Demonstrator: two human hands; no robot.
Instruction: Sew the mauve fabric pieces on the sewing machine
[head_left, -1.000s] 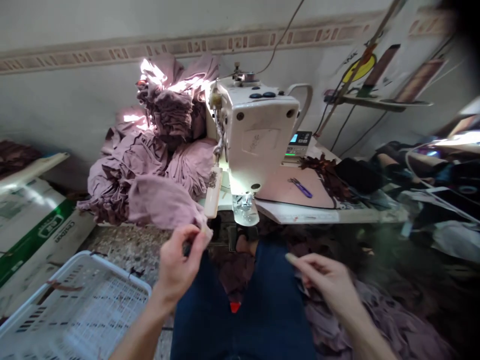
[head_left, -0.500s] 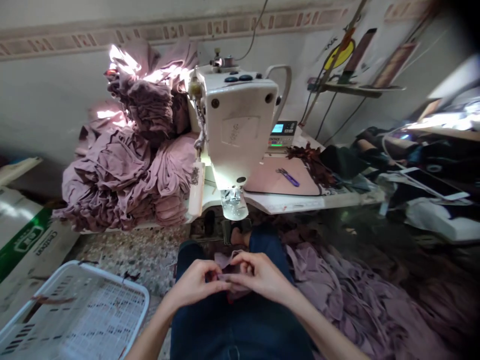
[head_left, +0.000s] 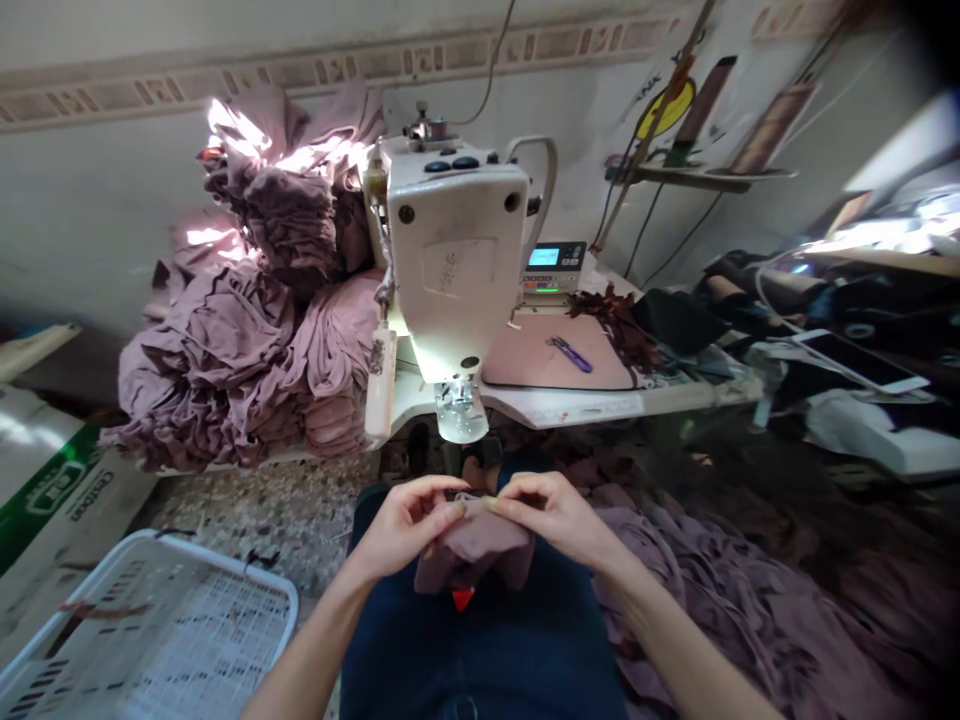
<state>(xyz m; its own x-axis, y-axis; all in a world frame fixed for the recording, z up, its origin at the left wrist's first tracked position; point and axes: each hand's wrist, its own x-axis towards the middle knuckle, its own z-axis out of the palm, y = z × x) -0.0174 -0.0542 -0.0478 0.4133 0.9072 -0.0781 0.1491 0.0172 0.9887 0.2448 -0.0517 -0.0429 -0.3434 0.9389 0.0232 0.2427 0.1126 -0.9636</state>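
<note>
Over my lap, a piece of mauve fabric (head_left: 480,540) hangs between both hands, with a small red tip (head_left: 463,599) showing below it. My left hand (head_left: 409,525) pinches its upper edge between thumb and forefinger. Close beside it, my right hand (head_left: 544,510) pinches the same edge from the right. Just beyond the hands stands a white sewing machine (head_left: 457,260); its needle area is lit above a clear rounded plate (head_left: 461,415).
Mauve garments (head_left: 225,330) are heaped left of the machine. Purple-handled thread snips (head_left: 570,354) lie on a pink mat (head_left: 517,350). A white plastic basket (head_left: 289,600) stands on the floor at left. More mauve cloth (head_left: 697,600) spreads at right. A phone (head_left: 859,360) lies farther right.
Both hands have risen slightly and moved apart. The fabric, earlier bunched between the fingers, now hangs spread out, and the red tip shows more clearly. The view has shifted a little.
</note>
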